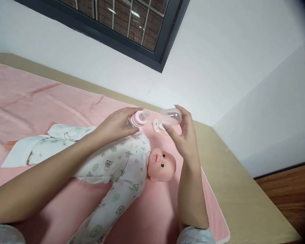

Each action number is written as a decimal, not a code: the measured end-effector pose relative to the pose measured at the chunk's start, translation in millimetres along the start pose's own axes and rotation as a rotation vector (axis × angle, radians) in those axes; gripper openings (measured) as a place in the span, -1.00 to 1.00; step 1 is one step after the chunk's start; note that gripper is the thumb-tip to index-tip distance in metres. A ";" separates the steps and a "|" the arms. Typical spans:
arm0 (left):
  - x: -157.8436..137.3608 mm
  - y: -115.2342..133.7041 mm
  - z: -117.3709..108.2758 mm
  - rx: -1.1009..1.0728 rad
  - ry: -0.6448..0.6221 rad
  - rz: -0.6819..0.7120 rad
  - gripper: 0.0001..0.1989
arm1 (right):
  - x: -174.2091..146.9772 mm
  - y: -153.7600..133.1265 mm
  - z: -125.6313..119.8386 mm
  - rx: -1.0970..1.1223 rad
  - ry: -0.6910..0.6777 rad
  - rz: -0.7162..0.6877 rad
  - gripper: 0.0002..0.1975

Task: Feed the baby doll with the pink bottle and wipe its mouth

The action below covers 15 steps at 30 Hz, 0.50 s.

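Note:
My left hand point(125, 123) is closed around a baby bottle point(137, 120) with a pink collar and a clear teat that points right. In my right hand point(184, 132) is a translucent bottle cap point(171, 116), held apart from the teat. Below both hands a baby doll point(162, 166) lies on its back in white pyjamas point(124, 156) printed with green animals. Its head is toward the right and its legs stretch left. Just under the cap, a small crumpled white cloth point(157, 126) lies partly hidden by my right thumb.
A pink blanket point(152, 206) lies under the doll on a wooden table point(234, 189). Behind it rise a white wall point(208, 67) and a dark-framed window point(157, 64). Brown wood panelling point(292, 193) stands at the far right.

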State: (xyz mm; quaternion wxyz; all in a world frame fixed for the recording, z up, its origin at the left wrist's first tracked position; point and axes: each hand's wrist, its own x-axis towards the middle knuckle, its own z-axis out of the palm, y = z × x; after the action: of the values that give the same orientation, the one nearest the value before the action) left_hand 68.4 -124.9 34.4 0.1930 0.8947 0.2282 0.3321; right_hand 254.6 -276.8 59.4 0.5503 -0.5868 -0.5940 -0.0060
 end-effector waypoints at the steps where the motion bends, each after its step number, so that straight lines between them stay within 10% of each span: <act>1: -3.6 7.2 0.6 0.017 -0.012 0.038 -0.34 | -3.7 -9.6 4.7 -0.041 -0.027 -0.027 -0.37; 15: -20.0 32.5 4.4 0.053 -0.013 0.055 -0.23 | -15.2 -23.7 21.6 -0.217 -0.200 -0.119 -0.37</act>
State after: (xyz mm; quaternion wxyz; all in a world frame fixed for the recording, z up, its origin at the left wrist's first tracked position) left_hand 67.0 -163.2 37.4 0.1616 0.9074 0.2109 0.3256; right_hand 219.5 -280.6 56.0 0.4205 -0.6044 -0.6752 -0.0444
